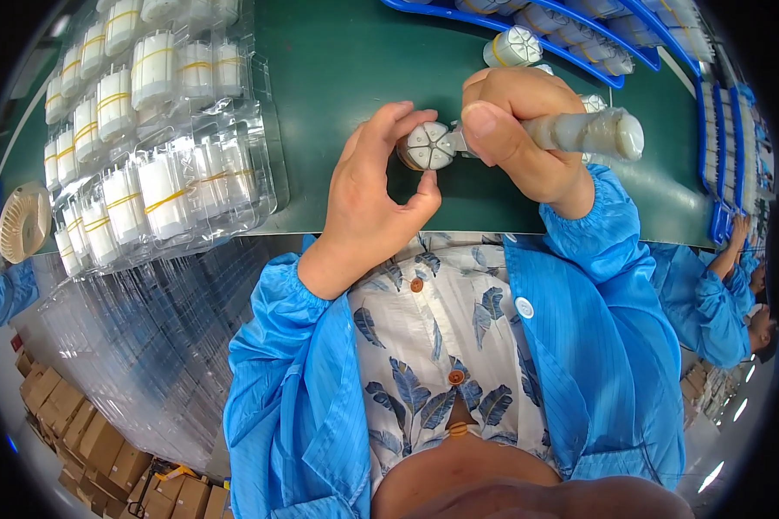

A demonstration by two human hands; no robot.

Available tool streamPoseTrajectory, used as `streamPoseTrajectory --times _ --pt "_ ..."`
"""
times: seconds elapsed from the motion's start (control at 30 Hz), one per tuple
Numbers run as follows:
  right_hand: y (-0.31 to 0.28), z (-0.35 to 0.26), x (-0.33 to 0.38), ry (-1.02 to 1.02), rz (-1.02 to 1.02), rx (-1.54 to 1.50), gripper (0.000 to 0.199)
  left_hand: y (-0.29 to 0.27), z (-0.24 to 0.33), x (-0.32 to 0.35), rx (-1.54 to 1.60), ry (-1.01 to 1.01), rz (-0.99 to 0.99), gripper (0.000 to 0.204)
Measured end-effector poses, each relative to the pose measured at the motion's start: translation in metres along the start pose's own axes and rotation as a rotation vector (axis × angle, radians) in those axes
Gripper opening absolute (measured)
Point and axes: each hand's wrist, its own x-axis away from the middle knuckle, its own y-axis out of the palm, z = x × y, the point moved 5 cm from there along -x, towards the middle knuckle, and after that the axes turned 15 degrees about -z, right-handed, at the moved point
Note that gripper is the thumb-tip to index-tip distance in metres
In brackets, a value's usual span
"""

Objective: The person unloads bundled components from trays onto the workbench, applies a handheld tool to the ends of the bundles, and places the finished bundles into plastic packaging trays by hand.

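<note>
Holding a white segmented cylinder (pixel 430 145) between thumb and fingers of the left grip (pixel 368 190), near the upper centre of the frame. Pointing its wedge-marked end up toward the camera, long axis roughly upright to the green tabletop (pixel 320 52). Clasping a wrapped-handle tool (pixel 593 134) in the right grip (pixel 528 130), laid nearly level across the frame: handle rightward, metal tip (pixel 460 141) leftward at the cylinder's edge.

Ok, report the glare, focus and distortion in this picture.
Head view, glare: bright streaks on the clear plastic trays, a highlight on the wrapped handle; head view, focus: the white cylinder looks fairly sharp; head view, distortion: black corners, blue trays bowed near the right rim.
</note>
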Motion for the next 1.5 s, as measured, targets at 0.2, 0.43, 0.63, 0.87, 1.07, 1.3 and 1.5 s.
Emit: streamPoseTrajectory --times 0.2,0.43,0.63,0.87,1.07,1.3,1.5 --pt "0.005 -0.003 -0.001 -0.061 0.009 0.085 0.029 -0.004 0.008 -0.003 -0.101 -0.01 -0.053 0.052" --pt "0.008 0.001 0.007 0.04 0.059 0.044 0.032 -0.005 0.007 -0.002 -0.086 0.023 -0.113 0.051" --pt "-0.026 -0.013 0.017 -0.087 0.281 -0.295 0.03 -0.004 -0.016 -0.005 0.661 -0.126 -0.101 0.044" --pt "0.01 0.018 0.033 0.319 0.137 -0.291 0.016 -0.026 -0.002 -0.004 0.95 -0.257 -0.076 0.041" --pt "0.036 0.015 0.034 0.277 0.024 -0.384 0.017 -0.073 0.038 0.0 0.792 -0.312 -0.019 0.04" --pt "0.057 0.005 0.049 0.189 0.026 -0.3 0.009 -0.307 0.047 -0.06 -0.404 -0.237 0.327 0.065" --pt "0.058 -0.004 0.045 0.186 -0.032 -0.043 0.014 -0.435 -0.017 -0.127 -1.287 -0.477 0.252 0.071"
